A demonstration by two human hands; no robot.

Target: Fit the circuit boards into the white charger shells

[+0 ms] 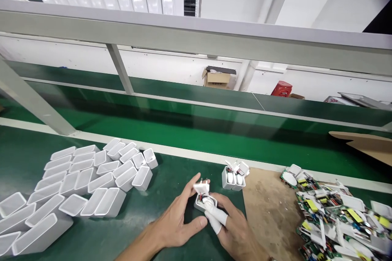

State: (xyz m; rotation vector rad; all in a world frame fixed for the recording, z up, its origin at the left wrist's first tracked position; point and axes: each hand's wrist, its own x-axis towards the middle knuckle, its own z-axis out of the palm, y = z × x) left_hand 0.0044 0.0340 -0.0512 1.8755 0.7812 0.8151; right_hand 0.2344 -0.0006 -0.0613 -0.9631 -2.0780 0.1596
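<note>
A small white charger case [200, 206], open at the top with wires and parts inside, is between my hands above the green table. Its white end piece with metal plug pins [201, 188] tilts up at the far side. My right hand [234, 224], with white covers on some fingertips, grips the case at its right side and presses at a white part in its opening. My left hand [180, 214] curves around the left side, thumb and fingers spread wide; its far fingertips are behind the pinned piece, and whether they touch it is unclear.
Many empty white cases [105, 204] stand at left. Two filled cases [233, 179] are beyond my right hand, by a brown board [269, 212]. Circuit boards and white parts [339, 216] are heaped at right. A metal shelf beam [196, 34] crosses above a green conveyor [183, 126].
</note>
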